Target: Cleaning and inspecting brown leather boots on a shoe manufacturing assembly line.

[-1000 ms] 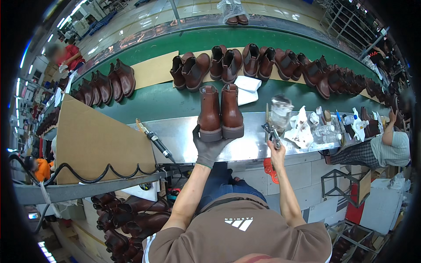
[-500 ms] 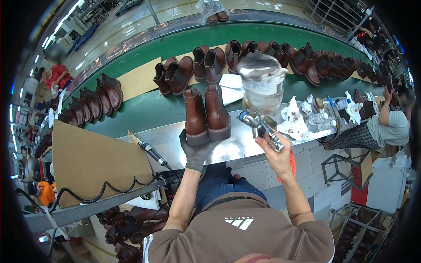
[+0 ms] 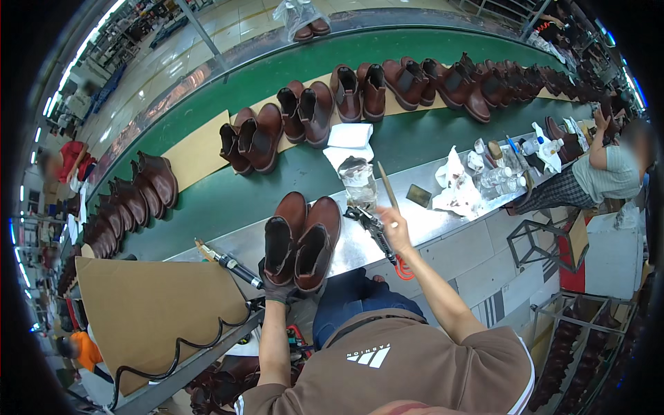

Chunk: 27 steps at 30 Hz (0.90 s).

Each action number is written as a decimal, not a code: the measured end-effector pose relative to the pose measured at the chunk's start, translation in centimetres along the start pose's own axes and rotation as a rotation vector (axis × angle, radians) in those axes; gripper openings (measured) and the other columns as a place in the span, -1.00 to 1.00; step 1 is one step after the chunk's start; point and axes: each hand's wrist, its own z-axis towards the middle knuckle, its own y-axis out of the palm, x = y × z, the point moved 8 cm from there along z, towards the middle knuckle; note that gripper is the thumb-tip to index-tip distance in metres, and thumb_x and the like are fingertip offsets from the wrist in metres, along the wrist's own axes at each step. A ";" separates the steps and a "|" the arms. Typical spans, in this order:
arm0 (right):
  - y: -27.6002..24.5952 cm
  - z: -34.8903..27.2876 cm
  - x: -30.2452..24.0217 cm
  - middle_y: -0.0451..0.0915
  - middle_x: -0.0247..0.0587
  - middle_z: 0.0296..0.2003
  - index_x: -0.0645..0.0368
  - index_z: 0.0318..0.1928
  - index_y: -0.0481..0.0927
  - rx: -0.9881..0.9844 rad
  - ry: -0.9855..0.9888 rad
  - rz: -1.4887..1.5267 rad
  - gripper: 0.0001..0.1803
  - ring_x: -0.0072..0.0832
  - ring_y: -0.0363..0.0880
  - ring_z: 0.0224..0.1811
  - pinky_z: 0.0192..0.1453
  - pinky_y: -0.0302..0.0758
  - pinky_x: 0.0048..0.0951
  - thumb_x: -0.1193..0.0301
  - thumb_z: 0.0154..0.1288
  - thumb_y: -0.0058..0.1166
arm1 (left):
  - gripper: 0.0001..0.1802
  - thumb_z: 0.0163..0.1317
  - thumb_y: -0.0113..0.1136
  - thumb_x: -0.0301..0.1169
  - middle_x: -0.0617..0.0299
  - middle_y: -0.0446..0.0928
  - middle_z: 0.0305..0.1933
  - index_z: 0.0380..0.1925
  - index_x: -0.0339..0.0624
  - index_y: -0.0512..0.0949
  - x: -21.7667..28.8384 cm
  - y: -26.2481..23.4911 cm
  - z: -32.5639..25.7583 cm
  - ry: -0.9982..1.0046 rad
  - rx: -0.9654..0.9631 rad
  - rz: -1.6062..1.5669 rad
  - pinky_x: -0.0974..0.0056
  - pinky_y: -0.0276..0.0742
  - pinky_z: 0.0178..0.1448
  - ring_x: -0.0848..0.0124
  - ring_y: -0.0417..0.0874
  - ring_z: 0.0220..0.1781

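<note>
My left hand, in a grey glove, holds a pair of brown leather ankle boots from below, near the table's front edge. The boots tilt so that their dark openings face me and their toes point away. My bare right hand is closed at the lower end of a slim wooden stick. Close beside this hand, the metal spray gun rests at the table edge, its plastic-wrapped cup pointing away from me. An orange hose hangs beneath the gun.
Brown boots line the green belt. A white cloth, a dark block, stained tissue and plastic bottles lie ahead and right. At left are a pen-like tool and a cardboard sheet. A co-worker sits at right.
The spray gun has come down from my raised right hand onto the table edge, and my fingers have left its handle. The boots have moved lower and tipped, now showing their openings.
</note>
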 end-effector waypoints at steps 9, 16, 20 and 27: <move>-9.1 2.4 2.0 0.45 0.04 -0.27 0.29 -0.19 0.45 0.148 0.079 -0.837 -0.82 -0.03 0.43 -0.18 -0.06 0.37 -0.12 0.46 0.22 0.03 | -0.47 0.14 -0.05 -0.11 0.04 0.54 -0.03 -0.04 -0.30 0.48 -8.3 10.3 -1.8 -0.755 -0.201 -1.897 0.15 0.41 0.18 0.20 0.55 -0.02; -0.9 7.3 -17.3 0.48 -0.02 -0.09 0.25 0.00 0.47 -0.090 -0.452 -0.719 -0.48 -0.10 0.42 -0.03 0.03 0.38 -0.20 0.44 -0.02 0.31 | -0.52 0.15 -0.05 -0.21 -0.03 0.53 -0.03 -0.06 -0.39 0.47 -8.5 7.8 2.0 -0.557 -0.241 -2.634 0.16 0.43 0.18 0.18 0.56 -0.03; 15.4 -1.4 -25.2 0.51 -0.11 -0.14 0.28 -0.02 0.47 -0.897 -0.885 -0.459 -0.50 -0.26 0.47 -0.03 0.05 0.37 -0.28 0.42 -0.07 0.13 | -0.53 0.17 -0.06 -0.25 -0.04 0.52 0.00 -0.05 -0.42 0.46 -9.1 6.1 3.7 -0.275 -0.386 -2.724 0.16 0.43 0.19 0.18 0.56 -0.01; 20.5 3.2 -23.4 0.59 0.02 -0.51 0.28 -0.46 0.56 -0.890 -0.648 -0.714 -0.86 -0.08 0.61 -0.46 -0.36 0.53 -0.18 0.49 -0.10 0.04 | -0.52 -0.05 0.30 -0.23 -0.05 0.55 -0.04 -0.07 -0.09 0.54 -1.9 -12.8 10.2 0.084 0.199 -0.994 0.25 0.49 0.12 0.16 0.59 -0.10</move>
